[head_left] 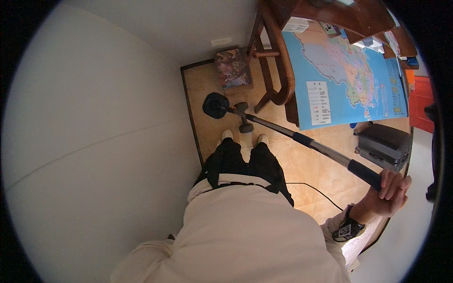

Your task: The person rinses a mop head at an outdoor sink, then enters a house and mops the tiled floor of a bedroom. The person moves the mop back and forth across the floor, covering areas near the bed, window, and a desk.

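Observation:
My right hand [392, 191] is closed around the black-sleeved near end of a long barbell [279, 128]. The bar slants across the view, up and to the left, in front of my legs. It has shiny metal stretches and black padded sleeves. A dark, many-sided weight plate [216, 105] is at its far end, near the wall. Whatever lies past my right hand is hidden. My left sleeve shows at the lower left, but the left hand is out of sight. Close to the plate, a small dark dumbbell [243, 118] lies on the floor beyond my feet.
A pale wall [104, 127] runs close along my left. Ahead, a patterned box [233, 68] sits by the wall beside a wooden chair [278, 56]. A desk with a map cover [347, 80] stands at right, a dark suitcase [384, 144] near it. A black cable [318, 190] crosses the tiles.

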Demonstrator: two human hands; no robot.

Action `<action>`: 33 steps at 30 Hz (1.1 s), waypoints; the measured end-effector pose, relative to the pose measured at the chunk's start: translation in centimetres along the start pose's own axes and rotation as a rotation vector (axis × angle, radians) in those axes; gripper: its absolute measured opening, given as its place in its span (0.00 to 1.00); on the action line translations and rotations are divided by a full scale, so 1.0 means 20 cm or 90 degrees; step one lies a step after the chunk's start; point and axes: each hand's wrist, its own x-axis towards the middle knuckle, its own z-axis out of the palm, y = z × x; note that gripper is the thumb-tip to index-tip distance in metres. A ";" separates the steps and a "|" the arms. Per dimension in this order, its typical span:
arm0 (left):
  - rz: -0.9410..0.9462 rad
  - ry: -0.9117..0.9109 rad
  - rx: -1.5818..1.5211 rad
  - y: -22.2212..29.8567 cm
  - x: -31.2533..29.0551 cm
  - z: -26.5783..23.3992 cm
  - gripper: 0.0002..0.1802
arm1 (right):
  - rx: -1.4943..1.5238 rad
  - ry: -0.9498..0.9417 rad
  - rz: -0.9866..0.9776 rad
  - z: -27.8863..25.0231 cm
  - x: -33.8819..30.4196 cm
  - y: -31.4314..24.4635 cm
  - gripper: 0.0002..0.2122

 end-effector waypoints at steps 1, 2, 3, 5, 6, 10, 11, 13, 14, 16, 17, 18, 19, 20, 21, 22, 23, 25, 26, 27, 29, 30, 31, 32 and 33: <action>0.004 -0.003 -0.006 -0.01 0.01 0.00 0.16 | 0.001 0.000 -0.012 0.01 0.00 0.00 0.04; 0.007 -0.005 -0.016 -0.02 0.02 0.01 0.16 | 0.010 0.002 -0.013 0.01 -0.01 0.01 0.04; 0.009 -0.004 -0.023 -0.04 0.02 0.02 0.16 | 0.023 0.003 -0.017 0.02 -0.01 0.01 0.03; 0.009 -0.004 -0.041 -0.07 0.03 0.04 0.15 | 0.041 -0.008 -0.020 0.04 -0.01 0.01 0.03; 0.014 -0.005 -0.048 -0.09 0.03 0.06 0.15 | 0.067 -0.005 -0.019 0.06 0.00 0.01 0.03; 0.023 -0.003 -0.080 -0.15 0.03 0.14 0.15 | 0.068 -0.011 -0.041 0.16 0.04 0.03 0.04; 0.026 -0.007 -0.089 -0.16 0.03 0.15 0.14 | 0.038 0.007 -0.037 0.21 0.04 0.03 0.07; 0.033 -0.004 -0.095 -0.16 0.04 0.17 0.14 | 0.012 0.011 -0.008 0.29 0.06 0.08 0.09; 0.033 -0.003 -0.093 -0.15 0.05 0.18 0.14 | 0.012 0.018 0.015 0.33 0.08 0.10 0.10; 0.048 0.009 -0.076 -0.13 0.08 0.16 0.14 | 0.012 -0.105 -0.008 0.42 0.09 0.11 0.12; 0.053 0.021 -0.061 -0.11 0.10 0.12 0.14 | 0.015 -0.141 -0.017 0.46 0.10 0.12 0.12; 0.059 0.036 -0.043 -0.08 0.12 0.07 0.14 | 0.030 -0.177 -0.015 0.51 0.10 0.12 0.12; 0.061 0.048 -0.022 -0.04 0.13 0.02 0.13 | -0.025 -0.147 -0.043 0.55 0.10 0.12 0.13; 0.064 0.080 0.021 0.02 0.16 -0.06 0.13 | 0.005 -0.157 -0.055 0.59 0.11 0.11 0.12; 0.064 0.110 0.071 0.09 0.16 -0.14 0.13 | 0.042 -0.177 -0.053 0.63 0.14 0.10 0.12; 0.065 0.159 0.129 0.18 0.16 -0.23 0.13 | 0.087 -0.192 -0.052 0.67 0.15 0.08 0.12; 0.097 0.287 0.163 0.30 0.16 -0.33 0.13 | 0.067 -0.189 -0.100 0.70 0.15 0.08 0.11; 0.254 0.395 0.119 0.64 0.13 -0.56 0.13 | 0.069 -0.232 -0.103 0.77 0.13 0.06 0.12; 0.546 0.400 -0.195 0.84 0.07 -0.57 0.15 | 0.073 -0.242 -0.108 0.80 0.12 0.06 0.12; 0.608 0.183 -0.096 1.08 0.02 -0.69 0.19 | 0.079 -0.225 -0.118 0.83 0.10 0.05 0.12; 0.730 -0.276 -0.445 1.53 -0.14 -0.66 0.27 | 0.094 -0.189 -0.140 0.86 0.08 0.04 0.11; 0.646 -0.513 -0.559 1.73 -0.22 -0.63 0.32 | 0.101 -0.173 -0.151 0.87 0.08 0.04 0.11; 0.616 -0.677 -0.629 1.90 -0.27 -0.61 0.27 | 0.156 -0.169 -0.158 0.88 0.08 0.03 0.12; 0.622 -0.910 -0.694 2.03 -0.32 -0.58 0.22 | 0.124 -0.140 -0.148 0.89 0.08 0.02 0.12; 0.601 -0.768 -0.868 2.13 -0.36 -0.54 0.18 | 0.112 -0.113 -0.137 0.89 0.08 0.01 0.12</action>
